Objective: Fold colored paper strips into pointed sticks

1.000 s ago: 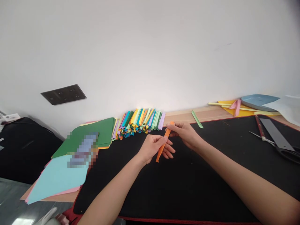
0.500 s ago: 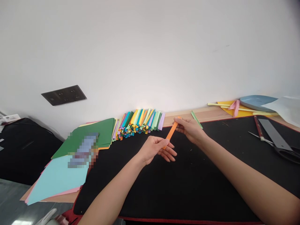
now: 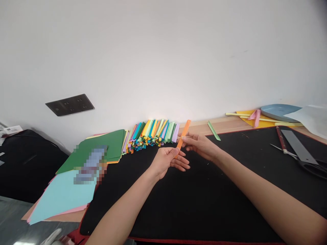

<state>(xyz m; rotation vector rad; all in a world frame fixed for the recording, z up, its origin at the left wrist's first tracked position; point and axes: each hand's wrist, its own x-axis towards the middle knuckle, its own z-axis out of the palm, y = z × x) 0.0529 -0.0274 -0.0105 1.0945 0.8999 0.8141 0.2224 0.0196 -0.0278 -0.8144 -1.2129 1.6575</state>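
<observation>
An orange paper strip (image 3: pixel 184 132) is held at a slant above the black mat. Its lower end is pinched between the thumb and fingers of my left hand (image 3: pixel 170 160), whose other fingers are spread. Around the strip's middle, the thumb and fingers of my right hand (image 3: pixel 199 144) close on it from the right; the upper end sticks up free. Just left of the strip, against the wall, lies a pile of folded paper strips (image 3: pixel 153 134) in many colours. To the right of my right hand rests a single light green strip (image 3: pixel 214 130).
The black mat (image 3: pixel 199 204) with a red edge covers much of the table. Green paper sheets (image 3: pixel 102 146) and light blue sheets (image 3: pixel 63 197) are stacked at left. At right lie scissors (image 3: pixel 313 166), a steel ruler (image 3: pixel 298 146), a red-handled knife (image 3: pixel 281 139) and a blue tray (image 3: pixel 278 110).
My right hand has slid down from the strip's upper end to its middle, leaving the top free. The strip stands somewhat steeper, and my left hand has shifted slightly left.
</observation>
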